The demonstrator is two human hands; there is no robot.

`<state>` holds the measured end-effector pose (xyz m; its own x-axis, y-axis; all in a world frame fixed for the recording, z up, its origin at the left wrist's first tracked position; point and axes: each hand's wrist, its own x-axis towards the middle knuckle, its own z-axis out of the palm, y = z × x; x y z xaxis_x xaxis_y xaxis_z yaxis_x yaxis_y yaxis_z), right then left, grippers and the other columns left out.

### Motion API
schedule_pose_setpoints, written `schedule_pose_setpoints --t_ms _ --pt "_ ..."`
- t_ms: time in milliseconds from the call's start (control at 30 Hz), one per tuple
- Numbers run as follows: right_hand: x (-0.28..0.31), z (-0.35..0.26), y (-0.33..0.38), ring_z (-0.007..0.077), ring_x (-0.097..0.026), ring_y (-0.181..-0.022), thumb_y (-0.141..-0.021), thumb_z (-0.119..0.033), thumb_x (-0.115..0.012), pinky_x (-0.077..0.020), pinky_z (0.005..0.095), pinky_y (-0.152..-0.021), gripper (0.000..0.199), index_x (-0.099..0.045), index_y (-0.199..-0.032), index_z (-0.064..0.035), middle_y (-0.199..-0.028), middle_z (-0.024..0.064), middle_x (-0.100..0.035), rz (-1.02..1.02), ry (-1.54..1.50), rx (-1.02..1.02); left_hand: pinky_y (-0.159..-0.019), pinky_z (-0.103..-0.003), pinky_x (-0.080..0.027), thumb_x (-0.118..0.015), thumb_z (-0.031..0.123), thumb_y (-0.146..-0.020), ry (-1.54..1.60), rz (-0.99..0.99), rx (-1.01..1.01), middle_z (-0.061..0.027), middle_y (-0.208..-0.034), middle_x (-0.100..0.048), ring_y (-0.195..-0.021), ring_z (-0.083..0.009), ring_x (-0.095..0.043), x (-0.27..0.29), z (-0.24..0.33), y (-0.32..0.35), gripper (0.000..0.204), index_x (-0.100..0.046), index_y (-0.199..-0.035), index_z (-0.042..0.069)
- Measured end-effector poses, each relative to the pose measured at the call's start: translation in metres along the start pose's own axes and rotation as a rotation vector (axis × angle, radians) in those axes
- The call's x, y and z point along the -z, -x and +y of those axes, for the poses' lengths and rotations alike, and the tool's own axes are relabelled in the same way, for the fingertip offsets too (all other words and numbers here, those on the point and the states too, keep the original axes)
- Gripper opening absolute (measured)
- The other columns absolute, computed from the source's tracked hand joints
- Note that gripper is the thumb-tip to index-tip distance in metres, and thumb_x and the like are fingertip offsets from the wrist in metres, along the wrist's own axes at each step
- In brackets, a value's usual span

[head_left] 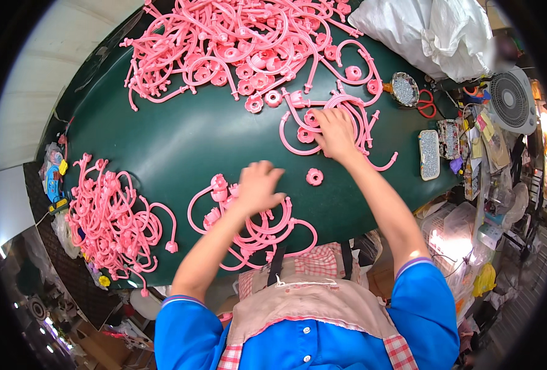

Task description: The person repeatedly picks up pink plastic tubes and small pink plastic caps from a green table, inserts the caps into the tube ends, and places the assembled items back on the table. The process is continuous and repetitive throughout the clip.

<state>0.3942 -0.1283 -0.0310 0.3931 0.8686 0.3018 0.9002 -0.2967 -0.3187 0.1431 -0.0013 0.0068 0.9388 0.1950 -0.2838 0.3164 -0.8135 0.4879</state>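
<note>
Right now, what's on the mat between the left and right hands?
In the head view, one small pink ring piece lies loose on the green mat between the left hand and the right hand; otherwise that stretch is bare.

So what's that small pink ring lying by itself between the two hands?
The pink ring looks like moulded plastic, round with a scalloped, flower-like rim and a hole in the middle. It lies flat on the dark green table, alone, touching nothing else, just below the right hand and right of the left hand.
</note>
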Motion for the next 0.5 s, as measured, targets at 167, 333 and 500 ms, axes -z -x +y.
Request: schedule_pose_setpoints --t_ms 167,333,500 --pt "0.039 -0.006 -0.071 0.0191 -0.061 -0.063 -0.096 -0.015 -0.069 -0.0531 0.0343 -0.068 0.029 -0.073 -0.123 -0.0062 -0.082 0.0089 -0.07 0.126 -0.509 -0.314 -0.087 -0.048 -0.056 -0.084 0.019 -0.072 0.142 0.122 -0.053 -0.0154 -0.132 -0.053 -0.106 -0.038 -0.063 -0.093 0.059 -0.044 0.062 -0.057 -0.127 0.01" --pt "0.117 -0.007 -0.023 0.0046 -0.055 -0.063 -0.102 -0.015 -0.064 -0.048 0.0241 -0.053 0.029 -0.069 -0.126 0.0009 -0.081 -0.0014 -0.065 0.352 -0.62 -0.298 -0.073 -0.041 -0.061 -0.081 0.011 -0.076 0.413 0.125 0.164 -0.017 -0.102 -0.066 -0.086 -0.0356 -0.071 -0.091 0.045 -0.062 0.05 -0.048 -0.113 0.004" --pt "0.145 -0.098 0.078 -0.0005 -0.047 -0.055 -0.102 -0.018 -0.067 -0.0399 0.0181 -0.046 0.027 -0.072 -0.122 0.0005 -0.078 -0.0048 -0.061 -0.09 -1.07 -0.864 -0.052 -0.027 -0.058 -0.08 0.004 -0.084 1.513 0.109 0.563 -0.0075 -0.086 -0.068 -0.071 -0.0167 -0.073 -0.08 0.01 -0.049 0.041 -0.049 -0.111 0.007"
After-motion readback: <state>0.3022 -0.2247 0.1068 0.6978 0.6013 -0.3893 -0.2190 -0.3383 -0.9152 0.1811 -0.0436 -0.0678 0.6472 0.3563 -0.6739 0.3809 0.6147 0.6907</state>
